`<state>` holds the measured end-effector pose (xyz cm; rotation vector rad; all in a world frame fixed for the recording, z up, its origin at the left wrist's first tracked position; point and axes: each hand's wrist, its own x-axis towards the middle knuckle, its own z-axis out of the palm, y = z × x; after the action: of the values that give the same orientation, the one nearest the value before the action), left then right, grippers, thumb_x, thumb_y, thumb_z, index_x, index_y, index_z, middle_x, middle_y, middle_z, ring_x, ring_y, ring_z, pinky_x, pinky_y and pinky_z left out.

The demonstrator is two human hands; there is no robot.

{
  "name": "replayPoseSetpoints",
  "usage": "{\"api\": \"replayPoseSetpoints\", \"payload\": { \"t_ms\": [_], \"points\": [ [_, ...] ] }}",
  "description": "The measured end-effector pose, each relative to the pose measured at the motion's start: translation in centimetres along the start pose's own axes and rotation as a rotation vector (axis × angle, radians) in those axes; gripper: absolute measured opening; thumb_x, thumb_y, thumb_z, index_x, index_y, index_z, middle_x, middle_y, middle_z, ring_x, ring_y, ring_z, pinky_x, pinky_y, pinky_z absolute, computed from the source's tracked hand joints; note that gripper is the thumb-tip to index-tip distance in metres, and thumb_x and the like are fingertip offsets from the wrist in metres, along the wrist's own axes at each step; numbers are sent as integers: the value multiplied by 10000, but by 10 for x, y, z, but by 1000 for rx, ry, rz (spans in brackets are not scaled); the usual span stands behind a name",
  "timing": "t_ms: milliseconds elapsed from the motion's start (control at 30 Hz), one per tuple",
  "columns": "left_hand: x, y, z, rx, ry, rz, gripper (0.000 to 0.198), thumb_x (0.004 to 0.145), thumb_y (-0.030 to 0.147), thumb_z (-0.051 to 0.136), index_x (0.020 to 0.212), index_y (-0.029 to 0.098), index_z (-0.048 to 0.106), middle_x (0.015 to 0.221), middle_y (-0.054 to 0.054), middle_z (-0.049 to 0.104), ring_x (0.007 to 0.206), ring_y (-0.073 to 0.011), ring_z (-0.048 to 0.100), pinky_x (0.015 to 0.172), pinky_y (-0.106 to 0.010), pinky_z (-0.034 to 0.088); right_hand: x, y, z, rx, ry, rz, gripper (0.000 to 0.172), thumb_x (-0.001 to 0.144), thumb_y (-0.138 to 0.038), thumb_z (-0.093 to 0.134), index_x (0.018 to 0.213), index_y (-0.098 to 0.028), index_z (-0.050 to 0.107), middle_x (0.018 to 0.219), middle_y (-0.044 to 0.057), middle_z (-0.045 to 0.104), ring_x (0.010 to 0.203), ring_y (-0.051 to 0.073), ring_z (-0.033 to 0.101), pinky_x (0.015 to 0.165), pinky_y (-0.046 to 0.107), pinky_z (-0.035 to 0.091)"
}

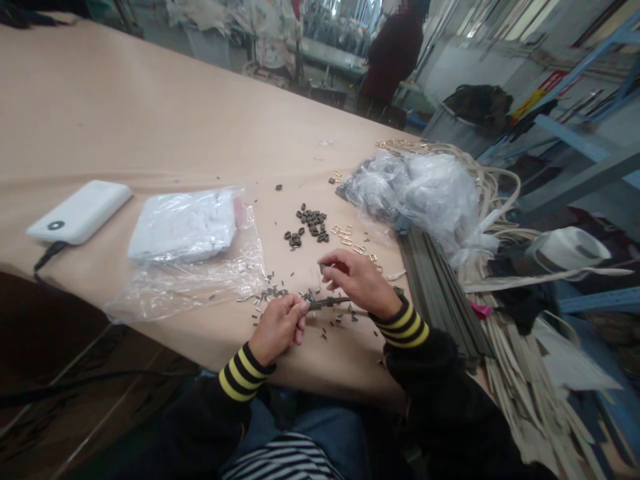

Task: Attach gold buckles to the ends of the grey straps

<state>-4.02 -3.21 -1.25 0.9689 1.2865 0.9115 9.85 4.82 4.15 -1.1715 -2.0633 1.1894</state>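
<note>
My left hand (pixel 281 325) is closed in a pinch on one end of a thin dark zipper strip (pixel 330 302) that runs to the right just above the table. My right hand (pixel 356 280) hovers over the strip, its fingers curled and pinched on a tiny dark piece I cannot make out. Several small dark metal bits (pixel 273 293) lie scattered on the tan table (pixel 150 120) around both hands. A pile of dark zipper sliders (pixel 311 222) sits just beyond, with a few gold ones (pixel 347 239) beside it.
A clear bag holding a white packet (pixel 184 227) and a white power bank (pixel 80 211) with a cable lie to the left. A crumpled plastic bag (pixel 420 190), a stack of grey zipper strips (pixel 435 287), cream tapes (pixel 510 373) and a white roll (pixel 567 250) crowd the right. A person (pixel 393 53) stands beyond the table.
</note>
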Motion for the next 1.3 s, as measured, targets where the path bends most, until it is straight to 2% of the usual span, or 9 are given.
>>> {"api": "replayPoseSetpoints", "payload": {
  "t_ms": [100,233,367,433,633,833,900,1067,1300],
  "points": [
    [-1,0,1,71,25,67,262,774,336,411,574,167,411,320,90,413,261,-30,312,310,-141,230,-38,-1,7,293,-105,105,168,754,-230,500,887,-147,558,692,4,588,610,104,594,581,247,526],
    [-3,1,5,116,41,118,258,767,324,417,558,173,398,334,94,401,292,-38,336,349,-152,263,-61,15,20,354,-1,210,157,735,-228,518,854,-145,576,720,19,601,665,121,607,634,275,536],
    [-7,1,10,134,34,120,259,765,330,414,557,177,396,342,94,393,301,-43,334,364,-163,276,-63,28,32,256,150,193,163,727,-191,497,838,-137,602,823,57,577,637,125,607,620,289,535],
    [-9,1,11,142,37,131,263,767,337,417,559,176,403,345,91,396,310,-45,340,380,-167,290,-64,30,35,235,168,186,170,726,-194,497,840,-138,609,830,60,577,623,125,606,619,292,533],
    [-11,1,11,123,21,144,253,771,334,424,576,174,407,355,93,396,315,-44,336,379,-168,286,-65,25,35,341,156,252,91,694,-202,531,749,-148,578,615,8,605,567,130,601,580,276,519],
    [-11,-6,7,24,-17,133,253,778,361,430,613,171,413,385,96,408,310,-35,339,362,-160,262,-61,23,38,480,137,349,120,662,-233,575,731,-138,596,593,9,623,537,122,597,573,274,525],
    [-11,-7,7,15,-2,133,259,777,369,432,611,172,411,392,96,411,309,-35,343,361,-161,266,-60,22,40,467,142,335,149,677,-251,568,762,-136,608,608,20,632,552,132,604,587,290,530],
    [-12,-6,9,75,31,167,261,789,362,427,614,168,426,396,90,417,318,-38,360,379,-164,296,-64,18,42,284,134,173,184,720,-224,526,858,-149,621,800,64,637,600,127,593,608,287,512],
    [-13,-9,2,81,-54,182,300,824,405,366,655,166,433,432,84,429,298,-30,368,344,-158,274,-62,17,38,405,62,217,132,674,-253,573,748,-154,526,619,-16,542,534,95,516,533,235,445]
  ]
}}
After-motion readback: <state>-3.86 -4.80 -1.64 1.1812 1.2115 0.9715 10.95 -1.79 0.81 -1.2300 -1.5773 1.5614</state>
